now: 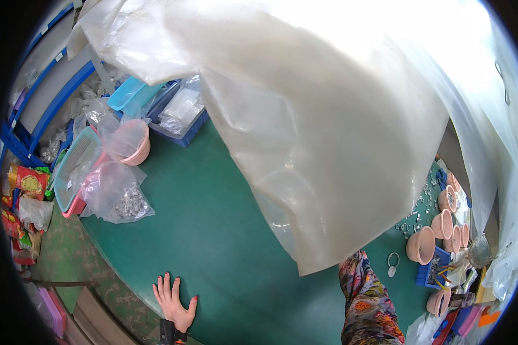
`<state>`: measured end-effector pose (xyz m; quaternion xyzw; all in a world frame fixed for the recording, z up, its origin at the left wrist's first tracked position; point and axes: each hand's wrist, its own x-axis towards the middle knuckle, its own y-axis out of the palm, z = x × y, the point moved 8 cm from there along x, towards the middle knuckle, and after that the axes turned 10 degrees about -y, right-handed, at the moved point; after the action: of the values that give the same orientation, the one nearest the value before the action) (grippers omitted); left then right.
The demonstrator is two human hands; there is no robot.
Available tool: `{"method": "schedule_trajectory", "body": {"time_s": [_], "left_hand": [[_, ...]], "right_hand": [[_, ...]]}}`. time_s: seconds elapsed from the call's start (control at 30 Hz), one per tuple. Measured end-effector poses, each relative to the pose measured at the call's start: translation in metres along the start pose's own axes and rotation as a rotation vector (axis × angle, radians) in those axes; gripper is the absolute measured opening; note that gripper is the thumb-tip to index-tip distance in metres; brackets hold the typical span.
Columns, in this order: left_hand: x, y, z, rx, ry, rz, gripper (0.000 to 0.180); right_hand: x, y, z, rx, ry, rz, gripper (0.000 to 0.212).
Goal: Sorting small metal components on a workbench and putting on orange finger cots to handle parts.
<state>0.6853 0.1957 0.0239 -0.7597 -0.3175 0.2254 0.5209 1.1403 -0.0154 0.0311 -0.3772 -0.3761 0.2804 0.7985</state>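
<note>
My left hand (174, 305) lies flat near the front edge of the green table (213, 230), fingers spread, holding nothing. A large translucent plastic bag (328, 144) hangs over the middle of the table and takes up much of the upper view. My right arm, in a flowered sleeve (368, 305), reaches up under the bag's lower edge. Behind the plastic my right hand is hidden, so its fingers and any grip cannot be made out.
Left: a clear bag of small grey parts (129, 202), a pink bowl (137, 146), a teal basket (69, 178) and a blue crate (184, 137). Right: loose metal bits (419, 208), a ring with a disc (392, 265), several pink bowls (421, 246) and a blue tray (426, 276).
</note>
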Motion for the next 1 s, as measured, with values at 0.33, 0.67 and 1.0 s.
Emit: {"method": "schedule_trajectory", "body": {"time_s": [0.33,0.67,1.0], "left_hand": [[0.001,0.008,0.002,0.023,0.014,0.041,0.067],[0.001,0.007,0.003,0.075,0.011,0.043,0.066],[-0.001,0.008,0.004,0.119,0.036,0.043,0.067]], "right_hand": [[-0.051,-0.008,-0.020,0.027,0.108,-0.092,0.031],[-0.090,-0.029,0.010,0.095,0.159,-0.243,0.038],[-0.100,-0.079,-0.045,-0.407,0.386,-0.279,0.038]]}}
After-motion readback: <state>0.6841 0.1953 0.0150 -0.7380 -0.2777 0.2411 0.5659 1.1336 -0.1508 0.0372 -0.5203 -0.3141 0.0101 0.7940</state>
